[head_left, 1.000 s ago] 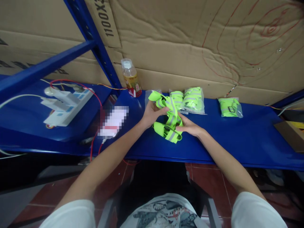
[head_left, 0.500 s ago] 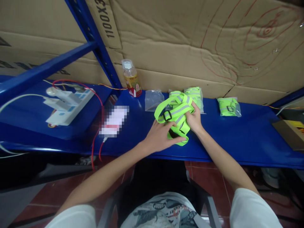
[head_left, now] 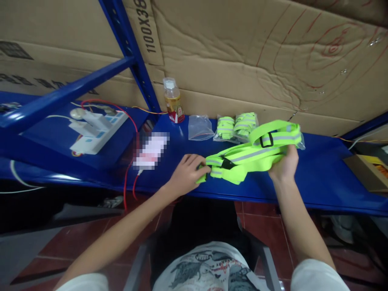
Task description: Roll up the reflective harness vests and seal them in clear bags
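Note:
A neon-yellow reflective strap harness [head_left: 251, 155] with grey stripes and black buckles is stretched sideways between my hands, above the blue shelf. My left hand [head_left: 188, 173] pinches its left end, closed around the folded webbing. At the other end, my right hand [head_left: 285, 163] grips the bundled straps from below; the webbing hides part of its fingers. Behind the harness lie two rolled neon straps [head_left: 226, 127] in clear bags, with a clear plastic bag [head_left: 200, 127] to their left that looks flat.
A drink bottle [head_left: 174, 101] stands by the cardboard wall. To the left are a white power strip [head_left: 98, 131], a blurred-out phone [head_left: 151, 151] on a red cable and a blue rack post [head_left: 130, 52]. An open carton [head_left: 365, 173] sits at the far right.
My hands have moved apart, the right one rightward and the left one slightly left. The bunched harness is now drawn out lengthwise and covers the bagged strap on the right.

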### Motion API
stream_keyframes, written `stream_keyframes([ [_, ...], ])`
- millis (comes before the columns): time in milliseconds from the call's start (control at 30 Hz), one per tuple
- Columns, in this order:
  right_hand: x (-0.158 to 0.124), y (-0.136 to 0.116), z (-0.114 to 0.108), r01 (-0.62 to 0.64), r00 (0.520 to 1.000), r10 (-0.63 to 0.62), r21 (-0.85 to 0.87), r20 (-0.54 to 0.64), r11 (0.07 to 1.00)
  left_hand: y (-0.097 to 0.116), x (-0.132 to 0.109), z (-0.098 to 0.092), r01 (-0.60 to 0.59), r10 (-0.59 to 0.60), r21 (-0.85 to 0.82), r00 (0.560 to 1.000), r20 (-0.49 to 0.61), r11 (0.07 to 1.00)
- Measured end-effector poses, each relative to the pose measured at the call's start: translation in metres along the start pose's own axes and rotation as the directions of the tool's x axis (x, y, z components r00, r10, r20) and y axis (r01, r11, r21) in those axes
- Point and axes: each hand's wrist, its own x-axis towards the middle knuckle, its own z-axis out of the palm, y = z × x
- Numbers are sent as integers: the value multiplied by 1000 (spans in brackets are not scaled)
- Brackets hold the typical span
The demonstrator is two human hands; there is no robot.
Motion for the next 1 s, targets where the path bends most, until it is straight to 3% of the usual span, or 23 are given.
stream_keyframes([
  [100,-19,-4,-46,-37,989,25,-75,-148,996,-21,-6,-9,269,-287,-249,957,-39,930],
  [200,-36,-6,-82,-170,981,145,-203,-131,964,-35,3,-12,416,-462,-526,886,49,742],
  [267,-42,-13,-98,-313,946,324,-320,-19,894,-40,17,-10,494,-553,-661,821,142,565],
  [333,-45,-30,-113,-383,846,515,-512,140,769,-43,34,-7,506,-606,-765,771,196,398],
  [400,-44,-58,-127,-303,729,643,-733,233,609,-45,53,-7,433,-625,-835,767,146,338],
  [467,-43,-89,-137,-185,614,745,-870,261,458,-44,71,-12,326,-594,-854,804,24,406],
  [500,-43,-104,-138,-140,599,757,-897,261,420,-42,80,-16,261,-553,-844,832,-50,469],
  [533,-43,-116,-135,-92,617,736,-904,277,417,-39,88,-20,199,-490,-824,865,-106,530],
  [567,-45,-125,-128,-36,671,673,-893,311,448,-35,96,-25,138,-414,-801,899,-146,583],
  [633,-51,-130,-101,130,801,429,-822,417,555,-23,112,-32,26,-254,-766,950,-180,642],
  [667,-55,-126,-82,226,817,317,-774,481,592,-15,120,-34,-24,-188,-757,963,-193,653],
  [733,-62,-107,-41,407,780,189,-713,597,571,2,132,-34,-119,-65,-743,975,-214,658],
  [800,-67,-80,-7,502,700,222,-689,678,523,17,137,-31,-193,25,-748,973,-229,635],
  [833,-68,-66,6,505,683,233,-678,692,534,23,136,-28,-209,47,-756,972,-230,621],
  [900,-68,-44,22,450,700,195,-637,686,626,31,127,-22,-175,15,-770,977,-211,613],
  [967,-68,-32,27,377,732,144,-572,666,729,32,110,-16,-47,-104,-780,984,-143,624],
  [1000,-69,-30,27,341,753,127,-548,646,764,30,100,-13,56,-157,-779,986,-55,624],
])
